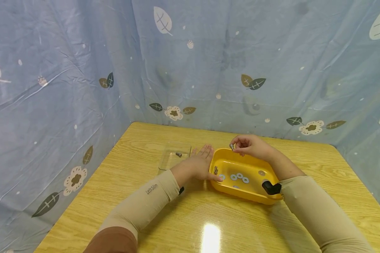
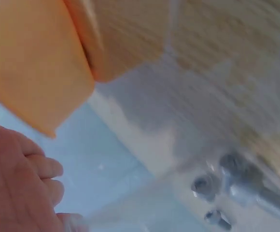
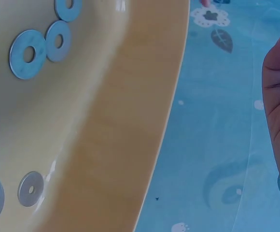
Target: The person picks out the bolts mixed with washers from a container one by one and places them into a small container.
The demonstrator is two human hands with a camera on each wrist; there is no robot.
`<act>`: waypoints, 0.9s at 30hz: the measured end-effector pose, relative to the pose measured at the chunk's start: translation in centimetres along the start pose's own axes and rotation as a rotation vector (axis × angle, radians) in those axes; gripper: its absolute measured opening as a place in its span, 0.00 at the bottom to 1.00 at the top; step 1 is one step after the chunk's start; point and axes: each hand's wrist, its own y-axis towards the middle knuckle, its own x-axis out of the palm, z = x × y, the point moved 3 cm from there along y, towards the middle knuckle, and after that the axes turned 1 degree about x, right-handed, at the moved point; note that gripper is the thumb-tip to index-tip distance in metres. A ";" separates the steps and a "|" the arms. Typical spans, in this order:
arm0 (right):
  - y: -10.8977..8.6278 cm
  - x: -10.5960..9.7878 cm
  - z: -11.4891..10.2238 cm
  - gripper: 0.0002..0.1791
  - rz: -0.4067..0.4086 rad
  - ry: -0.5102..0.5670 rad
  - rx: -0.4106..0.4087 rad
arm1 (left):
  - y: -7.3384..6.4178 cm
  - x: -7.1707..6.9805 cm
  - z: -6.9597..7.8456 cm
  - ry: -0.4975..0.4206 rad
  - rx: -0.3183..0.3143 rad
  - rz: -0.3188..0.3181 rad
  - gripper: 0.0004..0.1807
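My right hand (image 1: 252, 146) pinches a small metal bolt (image 1: 231, 146) above the far rim of a yellow tray (image 1: 240, 193). The left hand (image 1: 196, 167) lies at the tray's left end, its fingers straight and its thumb reaching over the rim. Inside the tray are several flat washers (image 1: 239, 175), and metal bolts (image 1: 215, 170) lie near its left wall. To the left of my left hand stands a clear box (image 1: 168, 162) with metal bolts (image 1: 178, 154) in it. In the right wrist view, the fingertips are partly cut off at the frame's edge.
The tray and box stand on a wood-grain table (image 1: 139, 211). A blue patterned curtain (image 1: 209, 70) hangs behind the table and along its sides. A black device (image 1: 271, 188) sits at my right wrist, over the tray's right end.
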 end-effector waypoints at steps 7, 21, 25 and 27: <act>-0.2 0.0 0.2 0.14 -0.005 0.008 -0.006 | -1.2 -0.9 -3.6 -0.058 -0.062 0.036 0.66; 0.4 -0.1 -0.5 0.12 0.014 -0.013 0.013 | -5.6 -0.1 -11.9 -0.155 -0.209 0.061 0.68; 0.6 0.1 -0.6 0.14 0.014 -0.010 0.007 | -6.5 0.6 -13.5 -0.185 -0.256 0.063 0.71; 0.7 0.1 -0.7 0.13 0.013 -0.007 0.005 | -6.9 1.0 -14.0 -0.191 -0.267 0.066 0.72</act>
